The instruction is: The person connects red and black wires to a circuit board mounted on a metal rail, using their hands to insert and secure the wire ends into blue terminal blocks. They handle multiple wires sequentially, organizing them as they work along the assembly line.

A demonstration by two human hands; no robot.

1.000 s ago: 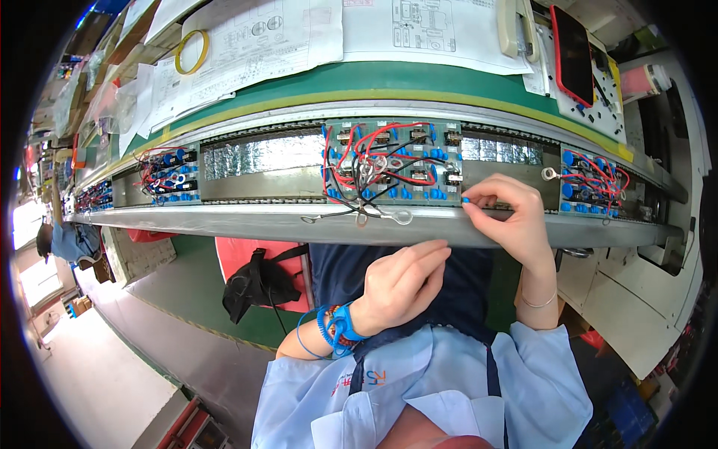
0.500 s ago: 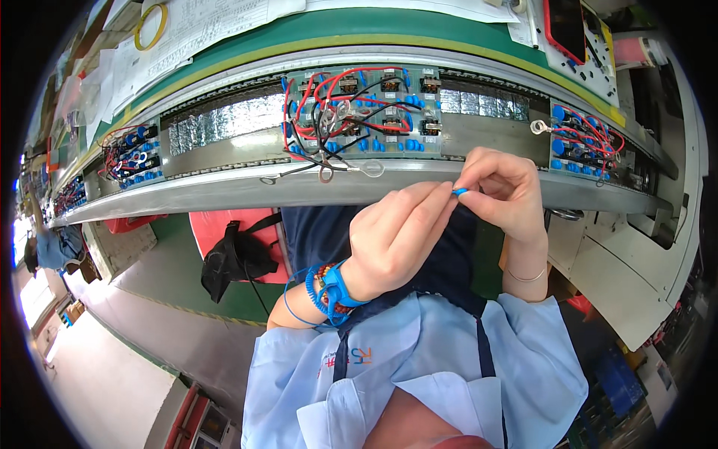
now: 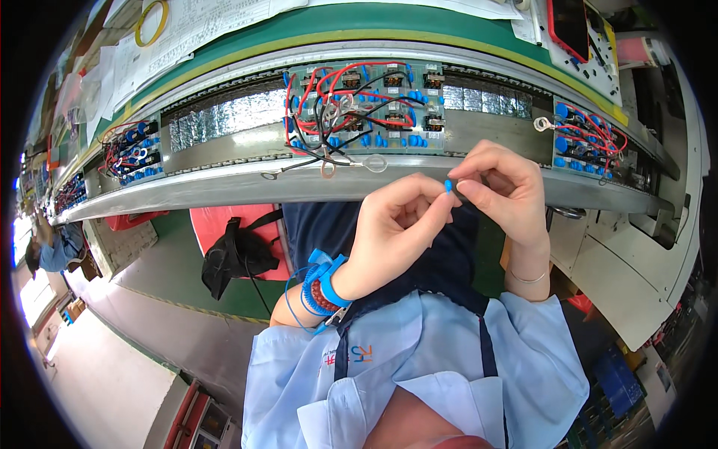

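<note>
A small blue part (image 3: pixel 449 185) stands at the tips of the left hand (image 3: pixel 407 215), its thumb and finger pinched together on the lower end. The right hand (image 3: pixel 507 193) is up close on the other side, finger and thumb tips right by the part; whether they grip it too, I cannot tell. Both hands are over the near side of the metal front rail (image 3: pixel 217 184), which lies between the person and the middle circuit board (image 3: pixel 374 136). Red and black wires (image 3: pixel 351 112) cross in a tangle over that board, covering much of it, and a few hang over the rail with ring ends, one clear ring (image 3: pixel 375 163) just left of the hands. Beyond the rail, on the green bench top (image 3: pixel 389 20), are paper sheets (image 3: pixel 232 34), a yellow ring (image 3: pixel 152 24) and, to the right, a phone (image 3: pixel 568 28) with a red edge beside a white sheet (image 3: pixel 607 84) dotted with small black bits. A black bag (image 3: pixel 235 262) lies on a red seat (image 3: pixel 208 219) below. The long track behind the rail holds the middle board, a right board (image 3: pixel 587 142) and a left board (image 3: pixel 134 153), all bearing blue parts and wires. A blue box (image 3: pixel 618 383) stands at lower right; its contents are too dim to tell.
</note>
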